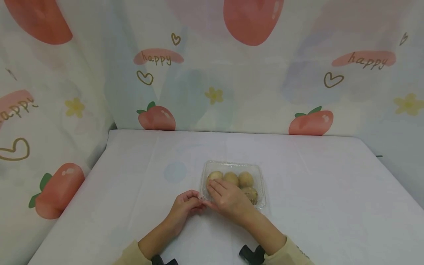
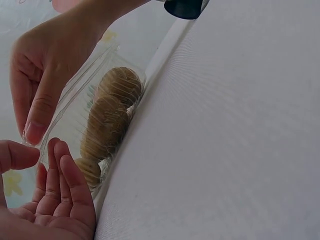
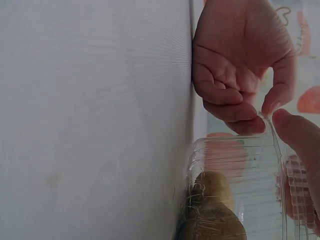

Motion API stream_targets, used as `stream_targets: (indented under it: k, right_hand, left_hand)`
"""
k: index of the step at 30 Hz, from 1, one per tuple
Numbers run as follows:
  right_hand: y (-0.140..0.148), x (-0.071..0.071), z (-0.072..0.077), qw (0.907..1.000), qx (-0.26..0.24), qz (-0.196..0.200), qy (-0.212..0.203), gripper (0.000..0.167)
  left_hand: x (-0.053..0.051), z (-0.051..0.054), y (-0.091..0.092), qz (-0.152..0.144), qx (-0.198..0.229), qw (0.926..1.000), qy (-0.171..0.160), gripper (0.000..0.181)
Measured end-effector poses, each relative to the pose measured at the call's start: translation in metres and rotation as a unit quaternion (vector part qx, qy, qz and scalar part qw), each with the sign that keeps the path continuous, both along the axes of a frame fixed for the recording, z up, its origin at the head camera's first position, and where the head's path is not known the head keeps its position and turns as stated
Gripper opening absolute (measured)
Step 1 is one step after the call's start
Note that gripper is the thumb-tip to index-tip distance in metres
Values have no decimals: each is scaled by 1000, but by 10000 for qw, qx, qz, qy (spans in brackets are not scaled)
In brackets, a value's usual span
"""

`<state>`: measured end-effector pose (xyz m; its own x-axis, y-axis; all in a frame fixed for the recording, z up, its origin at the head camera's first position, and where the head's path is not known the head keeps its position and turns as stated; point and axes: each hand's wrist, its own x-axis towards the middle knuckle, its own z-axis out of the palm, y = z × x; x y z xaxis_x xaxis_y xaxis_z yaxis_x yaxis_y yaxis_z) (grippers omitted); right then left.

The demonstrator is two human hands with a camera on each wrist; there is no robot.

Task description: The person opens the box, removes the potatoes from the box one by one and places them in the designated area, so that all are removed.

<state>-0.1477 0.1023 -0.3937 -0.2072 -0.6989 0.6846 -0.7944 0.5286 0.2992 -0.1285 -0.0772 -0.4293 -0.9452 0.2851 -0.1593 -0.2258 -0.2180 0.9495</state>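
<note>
In the head view, a clear plastic box (image 1: 262,184) stood as the main obstacle at the centre of the frame, with potatoes (image 1: 246,179) filling much of it. The left hand (image 1: 186,205) blocked its lower left corner, and the right hand (image 1: 228,198) barred the way over its lower left part. The forearms (image 1: 265,232) left only a wedge of room between them, narrowed at the bottom edge by black pieces (image 1: 251,254). White cloth (image 1: 314,184) offered wide passage left and right of the box, and behind it, up to the patterned curtain (image 1: 251,81) closing off the upper frame.
</note>
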Motion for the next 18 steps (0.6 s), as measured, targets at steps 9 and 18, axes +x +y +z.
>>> stream_targets:
  k: [9, 18]
  right_hand:
    - [-2, -1, -1, 9999, -126, -7, 52, 43]
    - [1, 2, 2, 9998, 110, -103, 102, 47]
  left_hand:
    - [-1, -4, -3, 17, -41, 10000, -27, 5]
    - [-3, -7, -2, -69, 53, 10000, 11, 4]
